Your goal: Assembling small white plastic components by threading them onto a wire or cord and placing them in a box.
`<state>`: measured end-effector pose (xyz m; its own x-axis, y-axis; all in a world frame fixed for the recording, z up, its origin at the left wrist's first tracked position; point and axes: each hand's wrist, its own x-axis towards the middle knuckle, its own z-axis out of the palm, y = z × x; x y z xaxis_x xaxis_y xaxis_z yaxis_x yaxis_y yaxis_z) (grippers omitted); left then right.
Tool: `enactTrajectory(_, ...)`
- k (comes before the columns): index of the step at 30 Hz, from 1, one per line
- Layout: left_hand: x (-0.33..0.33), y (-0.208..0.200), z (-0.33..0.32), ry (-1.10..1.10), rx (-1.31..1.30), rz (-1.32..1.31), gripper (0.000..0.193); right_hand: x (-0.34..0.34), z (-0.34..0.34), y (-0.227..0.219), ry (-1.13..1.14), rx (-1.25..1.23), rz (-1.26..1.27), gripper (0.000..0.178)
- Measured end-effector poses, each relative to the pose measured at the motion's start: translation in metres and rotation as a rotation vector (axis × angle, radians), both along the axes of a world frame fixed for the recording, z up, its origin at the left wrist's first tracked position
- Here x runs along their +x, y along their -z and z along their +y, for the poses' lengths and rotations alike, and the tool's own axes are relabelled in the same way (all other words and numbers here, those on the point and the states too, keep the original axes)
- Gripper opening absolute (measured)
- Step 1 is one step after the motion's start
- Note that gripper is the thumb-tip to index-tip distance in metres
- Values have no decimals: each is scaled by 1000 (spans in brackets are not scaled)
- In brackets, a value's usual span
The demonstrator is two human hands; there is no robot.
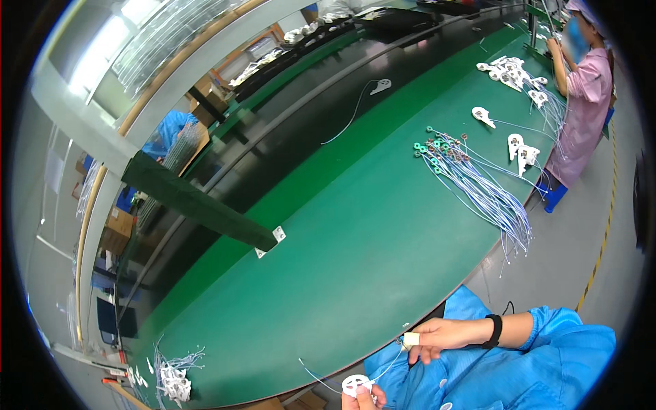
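Near the front edge of the green table, my left hand [365, 401] grips a white plastic wheel-like part [357, 385] with cut-out openings. A thin pale-blue cable [391, 365] runs from this part up to my right hand [437, 338], whose thumb and fingers are pinched round its end. A pale yellow wrap covers a fingertip of that hand, and a black band circles the wrist. Another thin length of cable [313, 373] sticks out from the white part toward the left. The cable's tip is mostly hidden by my right fingers.
On the green table [328, 273] lie a bundle of pale-blue cables [478, 184] with green and brown ring ends, white parts [509, 72] with cables, and a white cluster [175, 383] at lower left. A dark wrapped post [198, 201] stands there. A person in pink [588, 109] works far right.
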<state>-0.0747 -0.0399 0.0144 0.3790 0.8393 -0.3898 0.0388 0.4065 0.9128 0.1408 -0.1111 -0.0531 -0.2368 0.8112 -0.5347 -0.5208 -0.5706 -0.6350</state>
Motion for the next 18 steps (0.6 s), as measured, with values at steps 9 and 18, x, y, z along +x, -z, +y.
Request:
enactTrajectory(9, -29, -17, -18, -49, -9, 78, 12, -16, 26, 11, 200, 241, 707, 34)
enactTrajectory(18, -73, 2, -42, -22, -119, 111, 15, -25, 29, 7, 103, 419, 807, 40)
